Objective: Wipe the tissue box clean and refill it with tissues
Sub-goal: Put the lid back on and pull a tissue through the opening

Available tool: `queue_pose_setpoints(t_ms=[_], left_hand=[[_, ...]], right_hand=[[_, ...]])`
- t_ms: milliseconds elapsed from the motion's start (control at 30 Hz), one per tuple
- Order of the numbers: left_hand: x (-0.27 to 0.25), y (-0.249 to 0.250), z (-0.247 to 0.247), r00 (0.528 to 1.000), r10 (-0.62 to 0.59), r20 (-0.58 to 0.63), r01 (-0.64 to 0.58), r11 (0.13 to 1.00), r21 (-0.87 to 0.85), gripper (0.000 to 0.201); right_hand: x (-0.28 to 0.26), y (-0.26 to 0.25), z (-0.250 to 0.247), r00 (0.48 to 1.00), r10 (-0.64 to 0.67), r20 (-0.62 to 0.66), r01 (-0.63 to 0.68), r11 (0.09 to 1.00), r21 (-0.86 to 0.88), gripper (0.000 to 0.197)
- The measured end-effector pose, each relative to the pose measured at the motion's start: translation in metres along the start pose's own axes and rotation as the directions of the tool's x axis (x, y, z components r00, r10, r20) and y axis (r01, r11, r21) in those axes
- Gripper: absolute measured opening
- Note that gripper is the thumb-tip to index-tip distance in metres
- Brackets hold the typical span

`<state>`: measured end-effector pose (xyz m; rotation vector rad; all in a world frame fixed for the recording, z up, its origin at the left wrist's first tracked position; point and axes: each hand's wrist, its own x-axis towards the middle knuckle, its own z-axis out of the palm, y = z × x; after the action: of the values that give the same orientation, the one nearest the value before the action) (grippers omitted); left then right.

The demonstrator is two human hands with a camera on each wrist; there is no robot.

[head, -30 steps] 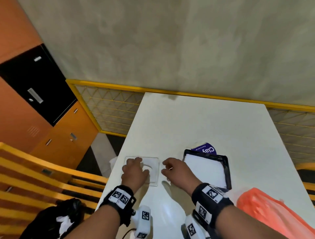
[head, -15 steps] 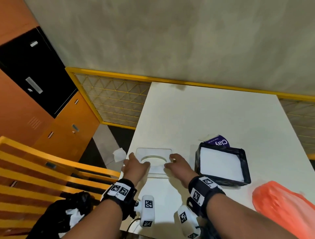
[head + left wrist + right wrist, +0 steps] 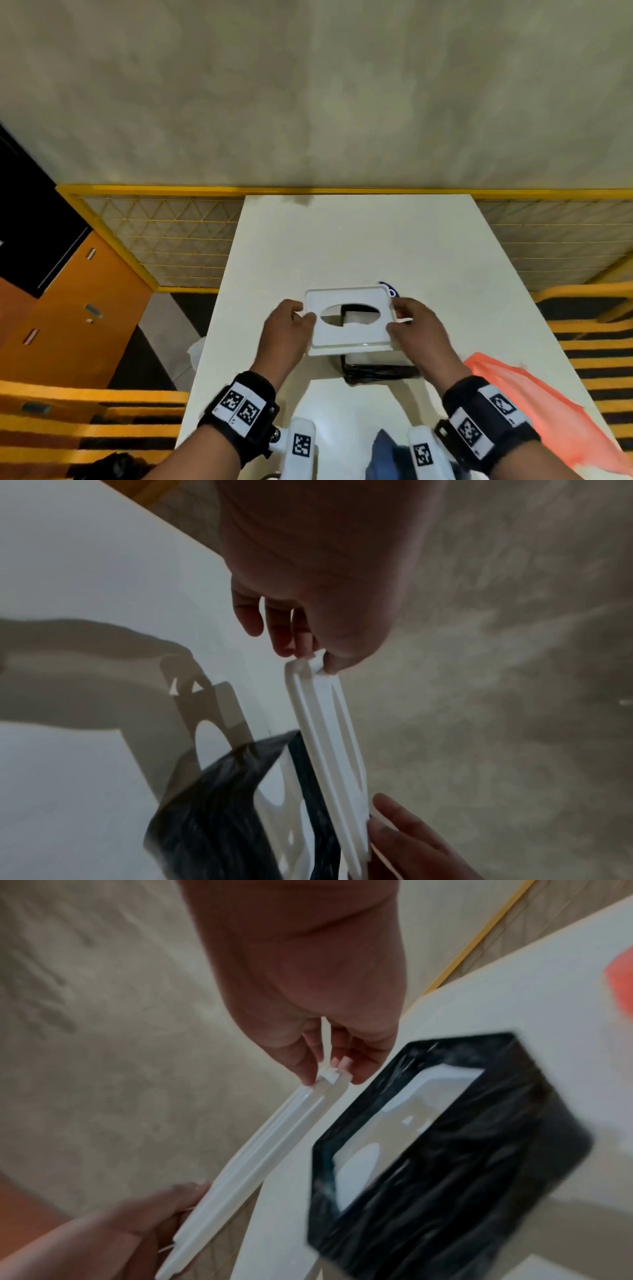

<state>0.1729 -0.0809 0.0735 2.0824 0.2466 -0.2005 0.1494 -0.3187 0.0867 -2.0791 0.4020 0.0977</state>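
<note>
The left hand (image 3: 286, 329) and right hand (image 3: 416, 330) each pinch 1 side edge of the white lid (image 3: 349, 320), holding it level in the air above the black tissue box (image 3: 380, 371). The box stands on the white table (image 3: 359, 246), white tissues (image 3: 404, 1123) showing inside, an orange cloth (image 3: 548, 407) just to its right.

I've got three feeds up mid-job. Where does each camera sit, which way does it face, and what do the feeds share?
Head: worn on the head, facing forward and down at the white table; both forearms show, the left hand and right hand holding the white lid above the black tissue box.
Left wrist: on the left wrist, looking along the fingers pinching the lid's edge; the right hand shows at the far edge.
Right wrist: on the right wrist, looking along its fingers down at the lid and box.
Shared: all three show the lid, the box and both hands.
</note>
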Motion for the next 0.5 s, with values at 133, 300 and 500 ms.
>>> queue_pose_setpoints(t_ms=[133,300,500], left_hand=[[-0.012,0.009,0.044,0.995,-0.006,0.100,0.004,1.000,0.022,0.032],[-0.016,0.018,0.076,0.994,0.008,0.113,-0.017,0.997,0.078,0.023],[-0.012,0.011,0.088,0.997,-0.037,0.068,0.028,0.992,0.123,0.041]], right_hand=[[-0.003,0.036,-0.033,0.999,0.035,-0.018,-0.036,0.997,-0.070,0.048],[0.003,0.061,-0.047,0.999,0.045,0.010,-0.044,0.997,-0.066,0.053],[0.010,0.073,-0.044,0.995,0.047,0.088,-0.039,0.995,-0.091,0.053]])
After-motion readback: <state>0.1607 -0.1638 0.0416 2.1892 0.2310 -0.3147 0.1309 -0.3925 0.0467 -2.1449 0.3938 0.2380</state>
